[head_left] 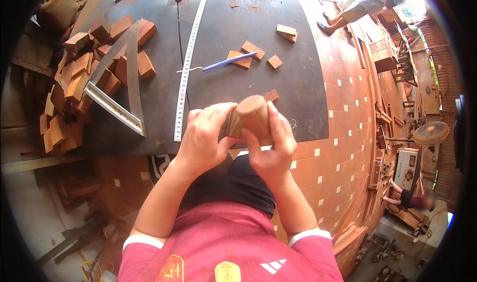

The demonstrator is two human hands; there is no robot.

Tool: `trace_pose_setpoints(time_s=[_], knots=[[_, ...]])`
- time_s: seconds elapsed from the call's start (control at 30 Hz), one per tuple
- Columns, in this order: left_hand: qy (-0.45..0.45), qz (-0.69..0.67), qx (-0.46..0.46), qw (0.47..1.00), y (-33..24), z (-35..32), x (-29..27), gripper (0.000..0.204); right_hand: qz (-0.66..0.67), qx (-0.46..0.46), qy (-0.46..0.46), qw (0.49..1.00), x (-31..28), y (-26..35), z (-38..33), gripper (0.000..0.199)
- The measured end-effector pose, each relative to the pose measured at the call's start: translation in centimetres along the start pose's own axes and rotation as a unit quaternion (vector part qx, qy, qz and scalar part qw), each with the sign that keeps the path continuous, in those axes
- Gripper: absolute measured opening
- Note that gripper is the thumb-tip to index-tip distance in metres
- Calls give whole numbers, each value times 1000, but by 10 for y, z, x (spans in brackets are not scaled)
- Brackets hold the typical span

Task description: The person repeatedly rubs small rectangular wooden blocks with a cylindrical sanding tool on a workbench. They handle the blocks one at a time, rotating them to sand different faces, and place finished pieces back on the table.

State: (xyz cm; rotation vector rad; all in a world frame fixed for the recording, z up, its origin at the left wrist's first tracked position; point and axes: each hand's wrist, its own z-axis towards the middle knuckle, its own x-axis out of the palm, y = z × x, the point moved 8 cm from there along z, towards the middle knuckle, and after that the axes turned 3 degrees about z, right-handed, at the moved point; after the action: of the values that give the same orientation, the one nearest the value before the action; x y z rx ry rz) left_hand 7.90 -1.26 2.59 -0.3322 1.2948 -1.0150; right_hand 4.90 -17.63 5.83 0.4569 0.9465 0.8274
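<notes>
I see both hands at the near edge of the dark worktop [238, 29]: left hand [203, 135] and right hand [273, 143] clamped together on a rounded brown wooden block [252, 114]. Just beyond, a small wood offcut [271, 95]. Left: white steel tape rule [189, 63], metal triangle square [119, 83] over piled reddish wood blocks [74, 83]. Farther: blue pencil [229, 62], flat wood pcs [247, 54].

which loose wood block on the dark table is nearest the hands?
The small dark block just beyond the right hand, beside the rounded wooden piece. The other loose blocks lie farther up, near the blue pen.
</notes>
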Motion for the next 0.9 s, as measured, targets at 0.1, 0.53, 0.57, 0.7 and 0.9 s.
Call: trace_pose_setpoints(time_s=[0.1, 0.53, 0.57, 0.7, 0.9], knots=[[5, 12, 10, 1000, -2, 2, 0, 65, 23, 3, 7, 1000, -8, 14, -26, 73], [7, 19, 21, 1000, -6, 6, 2, 66, 60, 20, 15, 998, -12, -1, -21, 72], [9, 17, 24, 1000, -7, 7, 2, 66, 35, -15, -11, 999, -12, -4, -10, 71], [10, 32, 22, 999, -6, 4, 1, 67, 40, 16, -13, 999, -6, -13, 0, 71], [13, 30, 20, 999, -7, 6, 2, 68, 74, -10, 20, 997, -15, -13, -14, 75]])
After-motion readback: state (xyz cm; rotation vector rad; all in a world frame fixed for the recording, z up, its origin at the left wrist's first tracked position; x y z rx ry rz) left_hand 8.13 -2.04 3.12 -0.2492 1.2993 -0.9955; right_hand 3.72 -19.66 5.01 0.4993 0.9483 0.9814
